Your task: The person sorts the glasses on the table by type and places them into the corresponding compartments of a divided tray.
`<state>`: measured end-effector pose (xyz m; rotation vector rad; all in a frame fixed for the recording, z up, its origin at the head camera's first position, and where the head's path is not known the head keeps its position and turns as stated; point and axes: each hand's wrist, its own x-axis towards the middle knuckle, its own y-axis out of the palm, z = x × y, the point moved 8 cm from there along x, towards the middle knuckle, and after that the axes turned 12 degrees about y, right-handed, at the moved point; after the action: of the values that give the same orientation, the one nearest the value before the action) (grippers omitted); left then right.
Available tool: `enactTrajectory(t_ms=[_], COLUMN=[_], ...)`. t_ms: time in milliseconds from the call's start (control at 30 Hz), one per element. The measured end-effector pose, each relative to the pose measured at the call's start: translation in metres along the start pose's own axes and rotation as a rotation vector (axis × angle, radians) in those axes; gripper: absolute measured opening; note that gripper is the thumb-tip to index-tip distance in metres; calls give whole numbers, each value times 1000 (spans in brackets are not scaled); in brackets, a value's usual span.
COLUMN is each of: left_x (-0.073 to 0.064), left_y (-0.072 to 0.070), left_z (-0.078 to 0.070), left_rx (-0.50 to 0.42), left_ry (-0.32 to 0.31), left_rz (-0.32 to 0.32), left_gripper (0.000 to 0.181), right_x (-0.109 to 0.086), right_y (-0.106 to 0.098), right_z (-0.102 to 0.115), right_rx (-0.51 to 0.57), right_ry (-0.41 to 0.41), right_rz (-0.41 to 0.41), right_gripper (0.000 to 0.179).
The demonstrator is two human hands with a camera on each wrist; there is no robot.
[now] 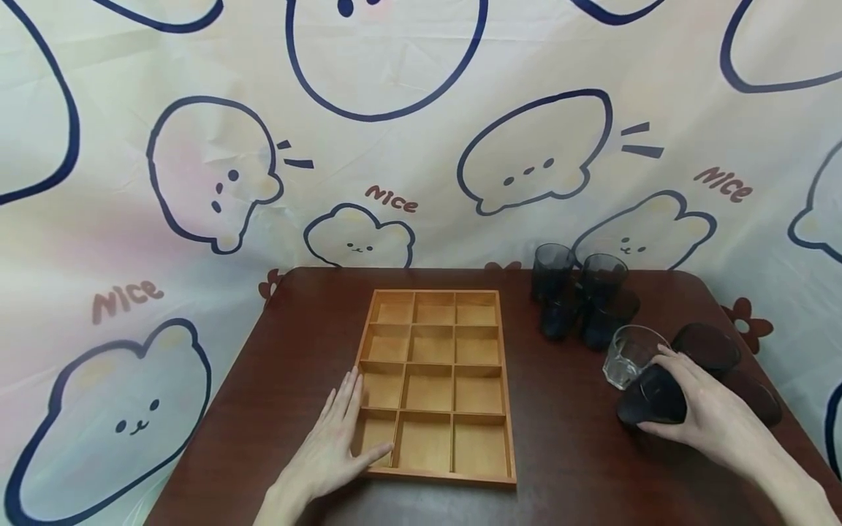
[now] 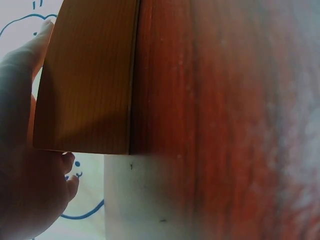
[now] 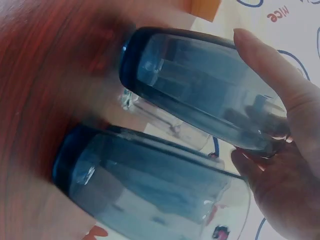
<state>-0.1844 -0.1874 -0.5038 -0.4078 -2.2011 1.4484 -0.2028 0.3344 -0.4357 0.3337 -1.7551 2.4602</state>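
Note:
My right hand (image 1: pixel 707 409) grips a dark blue drinking glass (image 1: pixel 654 397) at the right of the table. In the right wrist view, thumb and fingers close round the upper part of this blue glass (image 3: pixel 195 87); I cannot tell whether its base touches the table. Just behind it stands a clear glass (image 1: pixel 628 358). Another blue glass (image 3: pixel 155 185) is close beside the held one. My left hand (image 1: pixel 332 446) rests along the left edge of a wooden divided box (image 1: pixel 454 478), fingers straight, thumb reaching over the front left compartment.
Several dark blue glasses (image 1: pixel 604 274) stand grouped at the back right. Two more dark glasses (image 1: pixel 707 347) are beyond my right hand, near the table's right edge. A printed cloth (image 1: pixel 421 234) hangs behind the brown table (image 1: pixel 289 351).

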Motion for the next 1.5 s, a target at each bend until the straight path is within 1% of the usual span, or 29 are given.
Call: enactTrajectory(t_ms=[67, 200, 333, 400, 533, 700, 767, 867, 933, 1000, 1100, 1167, 1267, 1400, 1500], left_x=[0, 1, 2, 2, 2, 2, 2, 1, 1, 1, 1, 1, 1, 1, 1], left_y=[0, 1, 1, 0, 0, 1, 1, 1, 1, 0, 0, 0, 0, 2, 2], left_z=[0, 1, 2, 2, 3, 3, 3, 3, 2, 1, -1, -2, -2, -1, -1], left_rx=[-2, -15, -24, -24, -17, -19, -17, 10, 39, 70, 95, 94, 82, 65, 62], left_ry=[-2, -17, -22, -25, -21, -15, -13, -7, -1, 5, 8, 3, -10, -22, -23], left_rz=[3, 11, 12, 12, 12, 7, 3, -2, -6, -11, -17, -15, -5, 12, 13], left_gripper=[117, 117, 116, 115, 115, 114, 114, 114, 115, 115, 116, 115, 115, 115, 115], right_x=[-1, -1, 0, 1, 5, 7, 8, 11, 13, 16, 21, 24, 32, 43, 52], right_y=[-5, -11, -17, -17, -13, -4, 1, 8, 13, 20, 32, 38, 44, 46, 45], right_z=[6, 13, 20, 23, 28, 36, 38, 40, 42, 47, 56, 60, 61, 60, 67], right_rx=[-3, 35, 105, 151, 279, 483, 573, 714, 815, 932, 1079, 1143, 1167, 1141, 1137], right_ry=[-8, -22, -67, -70, -27, 17, 32, 54, 45, 10, -58, -84, -37, 70, 85], right_rz=[-30, -69, -130, -124, -49, 39, 62, 100, 133, 189, 286, 326, 317, 251, 227], right_gripper=[106, 103, 106, 107, 112, 130, 128, 113, 103, 98, 97, 95, 91, 80, 72])
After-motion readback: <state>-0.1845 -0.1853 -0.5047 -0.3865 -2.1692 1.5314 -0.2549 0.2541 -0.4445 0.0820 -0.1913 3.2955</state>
